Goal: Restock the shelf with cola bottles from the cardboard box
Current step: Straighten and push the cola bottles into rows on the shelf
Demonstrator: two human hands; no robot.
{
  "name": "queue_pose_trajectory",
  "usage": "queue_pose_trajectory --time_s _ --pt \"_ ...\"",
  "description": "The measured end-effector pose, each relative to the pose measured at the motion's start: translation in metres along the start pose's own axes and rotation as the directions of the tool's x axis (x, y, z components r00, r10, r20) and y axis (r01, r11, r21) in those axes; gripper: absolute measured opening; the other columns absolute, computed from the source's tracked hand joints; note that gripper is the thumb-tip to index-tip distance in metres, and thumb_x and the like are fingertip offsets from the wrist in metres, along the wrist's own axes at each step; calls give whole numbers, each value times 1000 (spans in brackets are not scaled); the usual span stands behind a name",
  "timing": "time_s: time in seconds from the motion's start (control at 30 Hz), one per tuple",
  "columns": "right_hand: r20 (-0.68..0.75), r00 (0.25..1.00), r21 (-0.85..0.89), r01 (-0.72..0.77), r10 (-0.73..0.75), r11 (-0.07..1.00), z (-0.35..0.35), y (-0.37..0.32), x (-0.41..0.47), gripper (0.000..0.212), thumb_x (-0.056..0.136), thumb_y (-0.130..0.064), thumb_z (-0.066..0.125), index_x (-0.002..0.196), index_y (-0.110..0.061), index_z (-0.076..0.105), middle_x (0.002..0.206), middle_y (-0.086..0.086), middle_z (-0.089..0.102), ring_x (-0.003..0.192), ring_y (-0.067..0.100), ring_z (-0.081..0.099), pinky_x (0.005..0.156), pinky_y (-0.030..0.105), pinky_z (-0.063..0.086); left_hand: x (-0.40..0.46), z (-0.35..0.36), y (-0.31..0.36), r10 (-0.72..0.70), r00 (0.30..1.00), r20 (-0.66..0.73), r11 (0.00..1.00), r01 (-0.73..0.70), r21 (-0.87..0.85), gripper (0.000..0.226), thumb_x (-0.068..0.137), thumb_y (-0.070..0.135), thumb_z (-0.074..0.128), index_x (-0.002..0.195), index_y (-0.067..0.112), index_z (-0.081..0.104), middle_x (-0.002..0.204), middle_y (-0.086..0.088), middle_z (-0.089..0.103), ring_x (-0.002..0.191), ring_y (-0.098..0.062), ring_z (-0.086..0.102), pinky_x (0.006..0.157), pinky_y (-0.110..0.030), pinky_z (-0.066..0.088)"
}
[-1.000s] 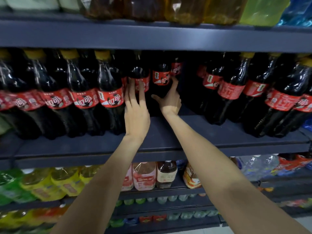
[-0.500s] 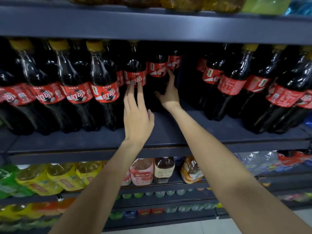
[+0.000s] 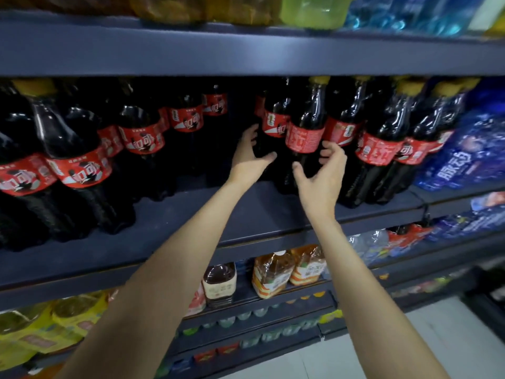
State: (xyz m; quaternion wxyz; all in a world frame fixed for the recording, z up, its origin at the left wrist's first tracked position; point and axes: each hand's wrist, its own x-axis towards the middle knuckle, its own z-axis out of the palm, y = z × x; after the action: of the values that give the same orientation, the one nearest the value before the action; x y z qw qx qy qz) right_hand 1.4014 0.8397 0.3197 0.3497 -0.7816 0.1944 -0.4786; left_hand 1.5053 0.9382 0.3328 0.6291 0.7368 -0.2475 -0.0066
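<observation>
Our left hand (image 3: 250,162) and right hand (image 3: 322,173) are spread apart, holding nothing, flanking one cola bottle (image 3: 304,143) standing on the shelf (image 3: 246,214). We should clamp it below its red label and keep it upright among its neighbours.

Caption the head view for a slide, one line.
Both hands reach among cola bottles on the dark shelf: left hand and right hand flank a red-labelled bottle.
</observation>
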Motion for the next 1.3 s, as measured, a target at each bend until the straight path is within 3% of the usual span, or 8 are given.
queue_pose_trajectory --time_s 0.13,0.27,0.37,0.5,0.67,1.1,1.23,1.3 --pt "74 997 -18 -15 16 1000 17 -1 11 67 72 -14 77 123 1 36 121 15 41 110 25 48 88 24 39 24 11 -1 87 990 110 996 -88 0 84 79 1 71 147 11 23 145 -8 40 132 -17 39 110 -31 31" --pt "200 975 118 -125 100 985 17 0 13 73 76 -6 70 131 -7 23 119 3 46 78 -7 52 75 20 41 20 8 -6 127 990 64 979 -136 154 89 79 14 74 150 17 19 147 -3 41 134 -19 40 107 -29 33" --pt "329 943 239 -132 47 962 6 12 11 78 78 6 60 139 -11 14 124 -1 47 93 -15 52 86 15 45 -5 -13 -9 136 991 19 971 -137 194 92 80 24 75 151 22 15 149 -2 39 136 -20 38 111 -36 33" --pt "416 907 103 -124 70 987 -11 19 21 90 76 -15 77 147 -16 20 136 2 49 125 8 45 104 23 36 -50 -57 -12 178 983 -35 950 -163 266 95 79 31 75 150 26 13 143 -1 48 129 -24 48 106 -44 42" --pt "341 938 -9 -64 63 998 -7 4 12 66 66 -28 85 117 -6 50 113 9 51 101 14 48 88 20 36 -87 -99 -16 164 973 -163 947 -109 301 93 77 36 76 147 34 14 138 2 53 126 -20 50 103 -49 43" --pt "357 933 95 -75 36 993 92 -82 -32 87 68 -39 82 135 -15 32 115 5 64 104 28 62 82 34 47 -120 -152 -18 217 933 -287 888 -67 456 90 87 38 64 152 22 4 150 -1 29 127 -7 41 100 -37 45" --pt "425 905 132 -90 26 987 110 -90 -43 90 78 -41 73 143 -14 17 128 9 56 114 31 56 85 35 44 -124 -142 -11 280 916 -287 822 -74 564 86 94 33 57 151 18 -5 147 -10 23 104 -27 56 79 -34 50" --pt "457 889 149 -63 -12 987 111 -90 -49 92 79 -42 71 145 -16 12 134 10 50 119 31 51 92 45 47 -126 -135 -12 321 896 -306 794 -78 603 83 95 28 56 151 15 -5 148 -16 23 117 -31 51 84 -38 51"
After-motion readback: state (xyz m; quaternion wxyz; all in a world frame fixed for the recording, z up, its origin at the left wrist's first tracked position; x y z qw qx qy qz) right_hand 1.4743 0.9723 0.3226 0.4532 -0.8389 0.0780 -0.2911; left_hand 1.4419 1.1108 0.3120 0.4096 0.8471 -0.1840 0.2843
